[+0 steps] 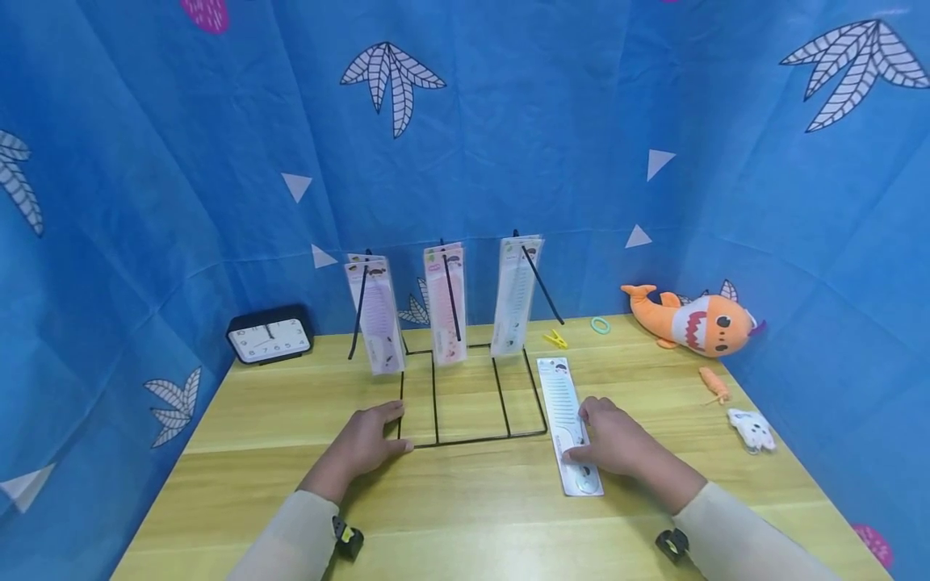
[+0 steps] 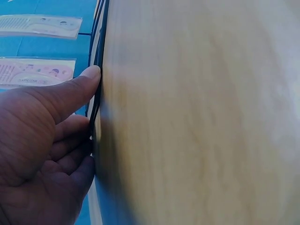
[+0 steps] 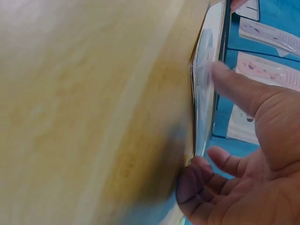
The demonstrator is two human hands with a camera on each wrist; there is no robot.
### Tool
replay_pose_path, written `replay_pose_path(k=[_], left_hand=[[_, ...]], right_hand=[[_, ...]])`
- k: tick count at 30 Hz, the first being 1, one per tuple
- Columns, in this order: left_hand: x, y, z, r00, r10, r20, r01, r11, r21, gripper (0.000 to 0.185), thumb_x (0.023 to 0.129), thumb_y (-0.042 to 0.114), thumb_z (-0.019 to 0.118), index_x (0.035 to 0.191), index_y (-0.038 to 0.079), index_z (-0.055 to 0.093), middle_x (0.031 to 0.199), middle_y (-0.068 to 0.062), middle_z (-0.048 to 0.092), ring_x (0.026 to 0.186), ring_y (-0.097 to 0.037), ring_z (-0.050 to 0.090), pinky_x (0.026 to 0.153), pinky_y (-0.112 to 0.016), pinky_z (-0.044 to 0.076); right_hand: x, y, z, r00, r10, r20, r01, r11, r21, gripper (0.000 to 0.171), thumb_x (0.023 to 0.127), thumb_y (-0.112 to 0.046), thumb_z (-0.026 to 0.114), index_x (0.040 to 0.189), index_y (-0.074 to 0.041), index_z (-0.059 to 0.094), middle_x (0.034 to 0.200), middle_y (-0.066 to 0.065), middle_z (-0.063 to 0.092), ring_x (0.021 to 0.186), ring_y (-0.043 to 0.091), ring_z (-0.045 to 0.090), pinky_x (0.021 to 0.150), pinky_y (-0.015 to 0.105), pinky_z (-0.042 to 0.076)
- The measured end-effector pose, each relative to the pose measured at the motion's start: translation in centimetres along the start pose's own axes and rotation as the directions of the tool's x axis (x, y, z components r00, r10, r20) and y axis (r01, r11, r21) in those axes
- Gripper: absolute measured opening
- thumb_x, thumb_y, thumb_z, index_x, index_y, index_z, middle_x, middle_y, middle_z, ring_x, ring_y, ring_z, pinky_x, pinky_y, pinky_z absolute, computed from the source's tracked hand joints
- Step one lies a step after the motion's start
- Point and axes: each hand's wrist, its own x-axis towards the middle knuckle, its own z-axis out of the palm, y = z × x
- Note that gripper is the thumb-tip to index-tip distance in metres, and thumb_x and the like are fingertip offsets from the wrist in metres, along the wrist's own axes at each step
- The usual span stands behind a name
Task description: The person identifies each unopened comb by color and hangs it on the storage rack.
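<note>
Fingers (image 1: 590, 413) of the right hand (image 1: 617, 442) lie fairly straight and pressed onto a packaged comb (image 1: 569, 424), thumb on its face, flat on the tabletop (image 1: 472, 516) at about 3 o'clock from the black wire rack (image 1: 472, 395). The left hand (image 1: 366, 440) rests at the rack's front left corner, its fingers loosely curled against the wire, thumb straight. Three more packaged combs (image 1: 445, 303) hang on the rack's pegs. A clock (image 1: 269, 337) stands at 10 o'clock, a plush shark (image 1: 693, 319) at 2 o'clock.
</note>
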Motion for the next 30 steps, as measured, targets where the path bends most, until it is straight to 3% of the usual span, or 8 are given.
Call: replay_pose_path(k=[9,14,17,20,30], left_hand=[[-0.1,0.1,0.0,1.000,-0.005,0.009,0.005,1.000,-0.013,0.069,0.097,0.027,0.085,0.156,0.005,0.059,0.169,-0.008,0.051,0.160,-0.039,0.041,0.133,-0.058,0.036],[0.0,0.0,-0.1,1.000,0.001,0.005,-0.001,1.000,-0.002,0.068,0.097,0.027,0.085,0.156,0.004,0.059,0.169,-0.008,0.051,0.160,-0.039,0.041,0.133,-0.058,0.036],[0.0,-0.1,-0.1,1.000,0.001,0.003,-0.001,1.000,0.001,0.069,0.097,0.027,0.086,0.156,0.004,0.059,0.169,-0.008,0.051,0.160,-0.039,0.041,0.133,-0.058,0.036],[0.0,-0.1,-0.1,1.000,-0.002,0.004,0.002,1.000,0.001,0.069,0.097,0.027,0.086,0.156,0.004,0.059,0.169,-0.007,0.051,0.160,-0.038,0.041,0.133,-0.058,0.036],[0.0,-0.2,0.0,1.000,0.027,-0.009,-0.027,1.000,-0.001,0.069,0.096,0.026,0.086,0.155,0.002,0.059,0.167,-0.010,0.053,0.158,-0.039,0.044,0.131,-0.056,0.039]], right_hand=[[-0.5,0.7,-1.0,0.997,0.075,0.035,-0.073,0.996,-0.052,0.066,0.083,-0.030,0.096,0.120,0.005,0.054,0.097,0.011,0.059,0.085,0.025,0.058,0.071,0.036,0.052],[-1.0,1.2,-1.9,0.988,0.127,0.091,-0.122,0.991,-0.053,0.076,0.087,-0.026,0.093,0.134,0.017,0.051,0.098,0.014,0.064,0.083,0.025,0.061,0.069,0.038,0.057],[-1.2,1.5,-2.1,0.986,0.133,0.103,-0.129,0.991,-0.046,0.066,0.088,-0.024,0.092,0.128,0.014,0.055,0.097,0.013,0.063,0.083,0.025,0.061,0.067,0.037,0.057],[-1.2,1.7,-2.2,0.986,0.134,0.103,-0.132,0.991,-0.030,0.050,0.088,-0.021,0.091,0.114,0.007,0.058,0.092,0.012,0.061,0.080,0.025,0.061,0.064,0.035,0.055],[-1.4,2.0,-2.7,0.989,0.097,0.109,-0.094,0.995,-0.030,0.043,0.089,-0.014,0.087,0.111,0.009,0.057,0.093,0.013,0.062,0.082,0.026,0.062,0.067,0.039,0.058]])
